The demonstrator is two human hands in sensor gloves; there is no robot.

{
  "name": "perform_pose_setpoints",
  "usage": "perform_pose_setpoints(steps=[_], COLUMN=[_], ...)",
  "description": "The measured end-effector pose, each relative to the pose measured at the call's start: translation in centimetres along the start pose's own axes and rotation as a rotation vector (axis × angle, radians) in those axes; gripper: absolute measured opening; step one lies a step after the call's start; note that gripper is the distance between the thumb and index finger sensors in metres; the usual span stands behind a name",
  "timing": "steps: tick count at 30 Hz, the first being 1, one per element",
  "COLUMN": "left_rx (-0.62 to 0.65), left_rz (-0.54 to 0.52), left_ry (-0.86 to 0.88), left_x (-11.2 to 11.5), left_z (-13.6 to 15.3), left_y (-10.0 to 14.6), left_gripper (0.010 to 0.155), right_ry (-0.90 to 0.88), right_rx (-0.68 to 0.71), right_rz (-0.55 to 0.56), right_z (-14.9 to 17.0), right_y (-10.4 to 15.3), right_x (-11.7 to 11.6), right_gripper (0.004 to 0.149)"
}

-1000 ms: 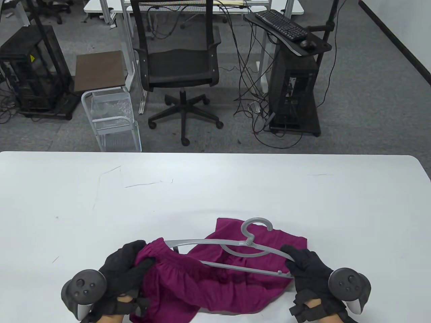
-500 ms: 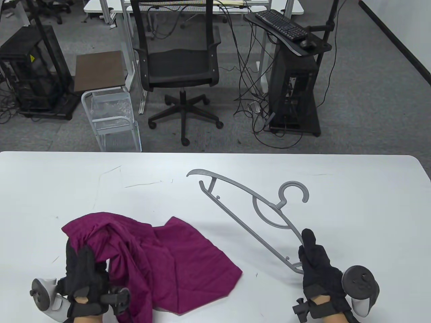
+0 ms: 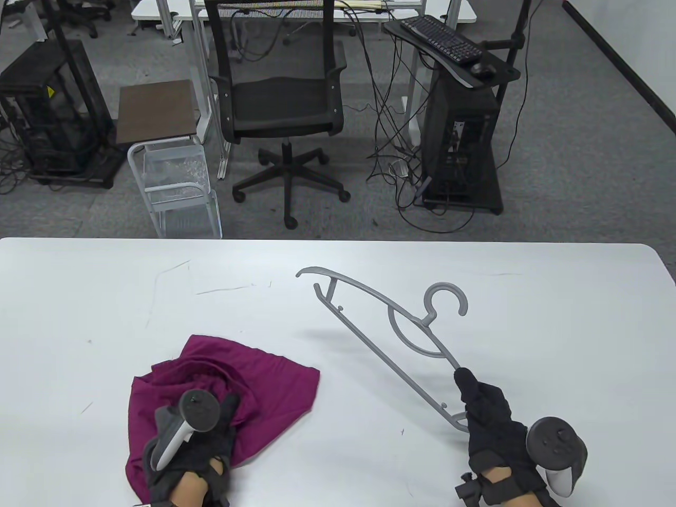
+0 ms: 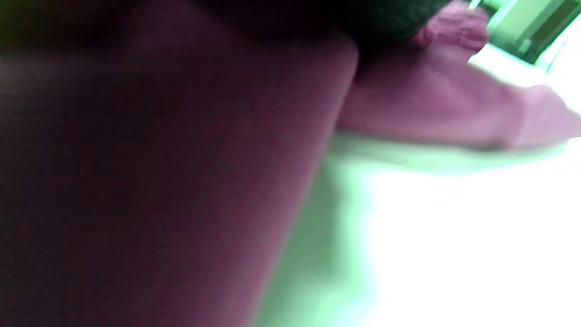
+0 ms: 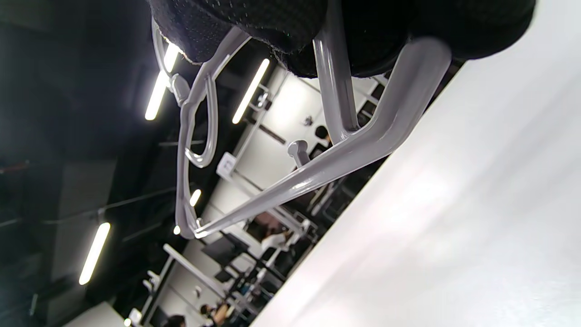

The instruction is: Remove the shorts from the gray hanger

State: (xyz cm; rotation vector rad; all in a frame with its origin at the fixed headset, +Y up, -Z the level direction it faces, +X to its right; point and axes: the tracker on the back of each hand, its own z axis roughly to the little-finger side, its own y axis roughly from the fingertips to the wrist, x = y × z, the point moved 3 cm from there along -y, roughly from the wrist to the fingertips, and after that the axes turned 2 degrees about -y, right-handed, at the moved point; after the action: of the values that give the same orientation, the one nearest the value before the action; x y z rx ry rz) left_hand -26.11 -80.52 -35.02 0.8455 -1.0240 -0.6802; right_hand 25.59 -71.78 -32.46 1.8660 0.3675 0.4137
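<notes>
The crumpled fabric shorts (image 3: 264, 380) at the near left are a plain magenta-purple, without any print. The thin plastic hanger (image 3: 391, 338) toward the right is uniform light gray. Both the left hand (image 3: 203, 441) and the right hand (image 3: 494, 422) wear black gloves, each carrying a dark gray tracker with a paler gray handle. The bench (image 3: 528, 327) is white with a few faint dark scratches.

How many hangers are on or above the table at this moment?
1. The gray hanger is held at its near end by the right hand, off the shorts, which lie bunched at the table's near left under the left hand. The bunched fabric could hide something.
</notes>
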Motion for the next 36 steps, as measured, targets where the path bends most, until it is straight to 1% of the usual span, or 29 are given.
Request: perform_pose_setpoints(steps=[1, 2, 3, 5, 7, 9, 10, 12, 13, 14, 15, 17, 19, 22, 24, 26, 27, 31, 32, 35, 36], left_rx=[-0.001, 0.0, 0.004, 0.015, 0.028, 0.06, 0.073, 0.13, 0.155, 0.211, 0.244, 0.326, 0.386, 0.421, 0.415, 0.411, 0.41, 0.41, 0.409, 0.405, 0.401], left_rz=[-0.018, -0.072, -0.084, -0.052, -0.042, -0.027, -0.031, -0.1, -0.138, -0.193, -0.224, -0.302, -0.372, -0.428, -0.423, -0.411, -0.402, -0.387, -0.386, -0.382, -0.378], left_ry=[0.015, 0.032, 0.04, 0.046, 0.078, 0.132, 0.157, 0.252, 0.295, 0.365, 0.407, 0.519, 0.605, 0.645, 0.632, 0.635, 0.643, 0.668, 0.666, 0.664, 0.667], left_x=[-0.2, -0.6, -0.6, -0.5, -0.5, -0.8, -1.0, -2.3, -2.9, -3.9, -4.4, -5.8, -6.7, -7.3, -7.2, -7.1, -6.9, -6.7, -6.8, -6.7, -6.7], left_z=[0.0, -0.1, -0.1, 0.1, 0.4, 0.5, 0.6, 0.5, 0.5, 0.4, 0.4, 0.5, 0.7, 0.7, 0.7, 0.8, 0.8, 0.8, 0.7, 0.6, 0.6], left_y=[0.0, 0.1, 0.1, 0.1, 0.0, 0.1, 0.2, 1.1, 1.6, 2.6, 3.2, 5.0, 6.4, 7.2, 7.0, 6.8, 6.7, 6.5, 6.7, 6.7, 6.7], left_gripper=[0.069, 0.067, 0.067, 0.068, 0.072, 0.079, 0.083, 0.091, 0.094, 0.095, 0.094, 0.092, 0.089, 0.087, 0.086, 0.086, 0.085, 0.085, 0.085, 0.085, 0.085], right_ry=[0.0, 0.003, 0.005, 0.013, 0.016, 0.017, 0.023, 0.035, 0.032, 0.021, 0.013, 0.0, 0.016, 0.085, 0.08, 0.032, 0.036, 0.227, 0.251, 0.226, 0.215], right_rx=[0.002, 0.007, 0.011, 0.022, 0.029, 0.033, 0.034, 0.023, 0.001, -0.028, -0.049, -0.117, -0.167, -0.319, -0.394, -0.425, -0.445, -0.473, -0.485, -0.561, -0.579], right_rz=[-0.008, -0.015, -0.022, -0.035, -0.043, -0.041, -0.021, 0.025, 0.049, 0.082, 0.093, 0.065, 0.031, 0.039, 0.026, -0.01, -0.03, -0.126, -0.144, -0.236, -0.25], right_z=[0.0, -0.1, -0.1, -0.4, -0.5, -0.6, -0.6, -0.6, -0.5, -0.3, -0.1, 0.6, 1.3, 3.0, 4.4, 5.4, 5.7, 6.4, 6.8, 7.8, 8.0], right_y=[0.0, 0.0, 0.0, 0.0, 0.0, 0.0, 0.0, 0.0, 0.1, 0.2, 0.2, 0.1, 0.0, 0.3, 0.4, 0.3, 0.2, -0.8, -0.9, -0.9, -0.8], right_x=[-0.1, -0.2, -0.3, -0.5, -0.7, -0.7, -0.6, -0.2, 0.1, 0.4, 0.6, 0.8, 0.8, 0.6, 0.0, -0.7, -1.0, -2.0, -2.4, -3.5, -3.8], right_gripper=[0.066, 0.066, 0.066, 0.066, 0.065, 0.061, 0.061, 0.059, 0.059, 0.059, 0.06, 0.07, 0.075, 0.075, 0.073, 0.072, 0.072, 0.073, 0.073, 0.074, 0.074])
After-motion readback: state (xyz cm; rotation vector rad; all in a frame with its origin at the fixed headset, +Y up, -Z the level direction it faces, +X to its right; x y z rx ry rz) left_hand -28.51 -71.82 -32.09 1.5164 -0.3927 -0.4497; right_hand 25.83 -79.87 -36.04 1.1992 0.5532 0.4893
